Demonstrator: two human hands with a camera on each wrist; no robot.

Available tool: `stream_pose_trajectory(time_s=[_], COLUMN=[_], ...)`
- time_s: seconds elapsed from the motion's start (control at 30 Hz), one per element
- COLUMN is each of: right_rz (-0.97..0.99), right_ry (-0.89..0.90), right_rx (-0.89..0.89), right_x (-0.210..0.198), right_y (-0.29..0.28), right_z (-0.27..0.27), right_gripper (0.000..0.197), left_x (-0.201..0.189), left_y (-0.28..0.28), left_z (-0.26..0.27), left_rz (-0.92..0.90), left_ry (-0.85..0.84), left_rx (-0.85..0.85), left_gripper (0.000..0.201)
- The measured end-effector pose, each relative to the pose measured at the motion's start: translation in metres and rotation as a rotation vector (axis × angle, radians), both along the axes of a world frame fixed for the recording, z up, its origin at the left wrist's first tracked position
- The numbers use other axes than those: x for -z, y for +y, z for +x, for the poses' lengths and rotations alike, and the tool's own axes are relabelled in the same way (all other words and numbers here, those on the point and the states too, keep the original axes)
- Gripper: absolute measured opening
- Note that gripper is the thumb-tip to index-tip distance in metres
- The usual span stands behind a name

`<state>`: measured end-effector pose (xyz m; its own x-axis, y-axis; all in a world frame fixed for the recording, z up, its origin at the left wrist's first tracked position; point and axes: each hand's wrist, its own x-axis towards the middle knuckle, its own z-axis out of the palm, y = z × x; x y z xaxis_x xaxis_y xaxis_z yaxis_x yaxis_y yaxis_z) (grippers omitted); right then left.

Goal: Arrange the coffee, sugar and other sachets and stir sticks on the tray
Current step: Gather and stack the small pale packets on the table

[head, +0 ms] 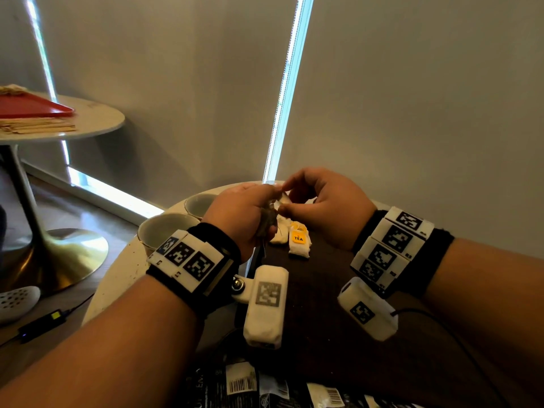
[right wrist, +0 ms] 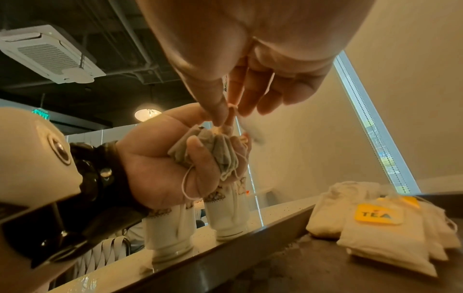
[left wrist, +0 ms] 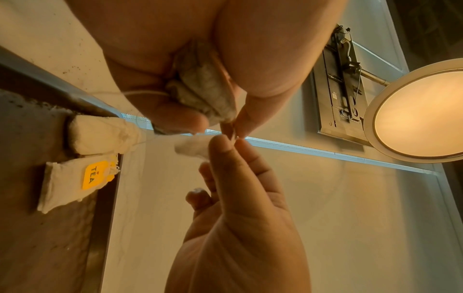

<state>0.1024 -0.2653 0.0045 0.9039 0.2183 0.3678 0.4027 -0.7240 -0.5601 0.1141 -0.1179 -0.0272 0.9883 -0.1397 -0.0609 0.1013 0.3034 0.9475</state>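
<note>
1. The room: pale roller blinds hang beyond both hands, with a bright strip of window (head: 287, 92) showing between them. Far off to the left hand's side stands a second round table (head: 88, 119) bearing a red tray (head: 38, 108) and a row of wooden stir sticks (head: 38, 126).
2. The surface: a round pale table (head: 117, 278) carries the dark tray (head: 318, 290), which lies beneath and behind both wrists. Two cups (head: 164, 228) stand just left of the left hand.
3. Already on the tray, directly below the hands, lie white tea sachets (head: 298, 240), one showing a yellow TEA tag.
4. The left hand (head: 244, 213) is clenched round a bunch of greyish tea bags (right wrist: 213, 150), their strings looping over its fingers.
5. The right hand (head: 321, 201) pinches something small at the top of that bunch, thumb and forefinger together, other fingers loose. It seems to be a string or a bag's corner; which, I cannot tell.
6. Judged step: drawing one bag free of the bunch to lay beside the sachets. The next move probably calls for a slow pull, since tangled strings could drag neighbouring bags out.
</note>
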Motion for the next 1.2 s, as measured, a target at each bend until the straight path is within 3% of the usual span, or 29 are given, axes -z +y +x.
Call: stream_pose_trajectory(time_s=[0.1,0.2,0.53,0.83,1.07,1.2], right_rz=[0.068,0.166,0.567,0.457,0.392,0.374], right_ry=[-0.023,-0.035,0.212,0.220,0.203,0.209], right_rx=[0.009,0.039,0.074,0.065,0.239,0.271], right_x=[0.001,0.000,0.004,0.004,-0.001,-0.003], right_y=[-0.002,-0.006,-0.011,-0.011,-0.020,-0.022], right_z=[0.004,0.007,0.015,0.015,0.032,0.044], right_gripper=[0.013,0.013,0.006,0.003,0.004,0.004], left_x=[-0.001,-0.001,0.003,0.004,-0.005,-0.005], left_y=[0.000,0.001,0.002,0.003,0.012,0.014], left_z=[-0.001,0.002,0.002,0.004,0.006,0.009], left_rz=[-0.027,-0.060,0.034,0.090,-0.091,-0.097], left_ry=[0.019,0.051,-0.086,-0.122,-0.077,-0.009], left_rx=[-0.002,-0.007,0.022,0.047,-0.130,-0.154], left_gripper=[0.020,0.026,0.015,0.013,0.019,0.023])
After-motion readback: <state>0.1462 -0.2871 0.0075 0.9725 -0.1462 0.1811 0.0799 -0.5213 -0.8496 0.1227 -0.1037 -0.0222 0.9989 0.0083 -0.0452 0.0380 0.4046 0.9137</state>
